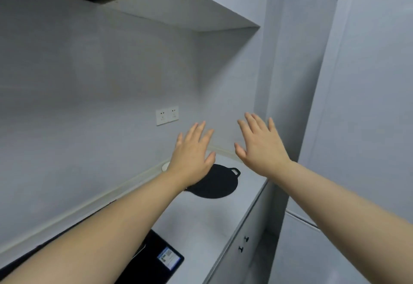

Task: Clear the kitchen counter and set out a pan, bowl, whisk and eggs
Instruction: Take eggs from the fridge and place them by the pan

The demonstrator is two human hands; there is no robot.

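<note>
I am watching both hands stretching out at mid-frame with nothing in them: the left hand (192, 151) is holding its fingers straight and spread, palm down, and the right hand (261, 147) is doing the same just to its right, the two apart. The flat black pan (214, 183) is lying on the pale counter (201, 227) just below centre, its left edge hiding behind the left wrist, and I cannot tell whether that hand is touching it. A black cooktop (154, 259) is sitting at the bottom edge, and a white double socket (167, 115) is showing on the wall above the left hand.
</note>
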